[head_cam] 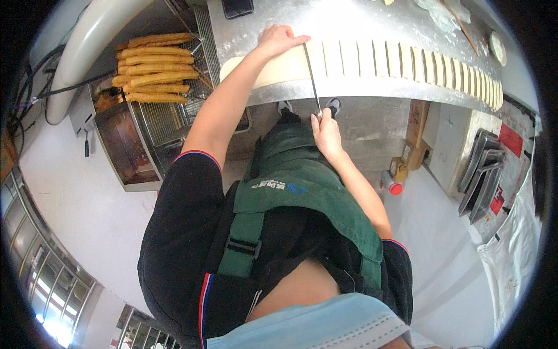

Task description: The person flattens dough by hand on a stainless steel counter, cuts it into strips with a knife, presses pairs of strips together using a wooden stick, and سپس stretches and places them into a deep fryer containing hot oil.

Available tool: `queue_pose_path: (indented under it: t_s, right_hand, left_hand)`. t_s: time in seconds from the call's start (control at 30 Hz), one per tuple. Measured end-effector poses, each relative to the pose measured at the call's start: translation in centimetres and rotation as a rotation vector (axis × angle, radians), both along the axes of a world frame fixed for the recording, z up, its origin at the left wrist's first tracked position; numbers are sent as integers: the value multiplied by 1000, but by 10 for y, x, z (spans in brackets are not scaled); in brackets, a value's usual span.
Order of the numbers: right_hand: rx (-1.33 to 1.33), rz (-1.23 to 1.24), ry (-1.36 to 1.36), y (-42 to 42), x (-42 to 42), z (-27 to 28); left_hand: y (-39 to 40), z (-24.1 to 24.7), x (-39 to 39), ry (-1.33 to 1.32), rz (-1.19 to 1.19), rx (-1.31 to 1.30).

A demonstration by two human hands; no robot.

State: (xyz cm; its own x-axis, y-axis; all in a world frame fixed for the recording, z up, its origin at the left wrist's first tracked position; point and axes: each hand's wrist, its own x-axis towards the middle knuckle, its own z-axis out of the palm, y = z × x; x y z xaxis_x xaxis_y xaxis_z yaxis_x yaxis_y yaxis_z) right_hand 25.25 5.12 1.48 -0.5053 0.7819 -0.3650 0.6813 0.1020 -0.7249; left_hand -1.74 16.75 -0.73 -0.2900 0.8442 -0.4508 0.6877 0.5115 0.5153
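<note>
A long flat sheet of pale dough [279, 67] lies along the near edge of the metal worktable [279, 13]. My right hand [328, 133] grips the handle of a long-bladed knife [311, 72], whose blade crosses the dough from front to back. On the far side of the blade's tip, my left hand [283, 38] rests at the back edge of the uncut dough, thumb stretched toward the knife. To the right of the blade, the dough is parted into many narrow strips [405, 61] in a row, with gaps growing plainer farther right.
Fried dough sticks [154, 67] are piled on a wire rack at left, above a metal fryer [130, 148]. A phone [237, 8] lies at the table's back. Plastic wrap [444, 17] and a thin stick [462, 30] are at back right. Metal trays [481, 174] stand lower right.
</note>
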Motion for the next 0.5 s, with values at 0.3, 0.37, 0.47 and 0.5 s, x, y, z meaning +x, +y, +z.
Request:
queue_pose_path:
  t_s: [0.3, 0.37, 0.47, 0.5]
  right_hand:
    - [36, 66, -164, -1, -3, -8]
    - [21, 115, -238, 6, -4, -6]
    - [84, 131, -224, 17, -17, -20]
    - [94, 124, -208, 20, -23, -17]
  left_hand:
    - [-4, -3, 6, 202, -85, 52]
    - [0, -5, 5, 188, -70, 15]
    - [7, -5, -2, 93, -3, 8]
    - [9, -3, -5, 51, 32, 19]
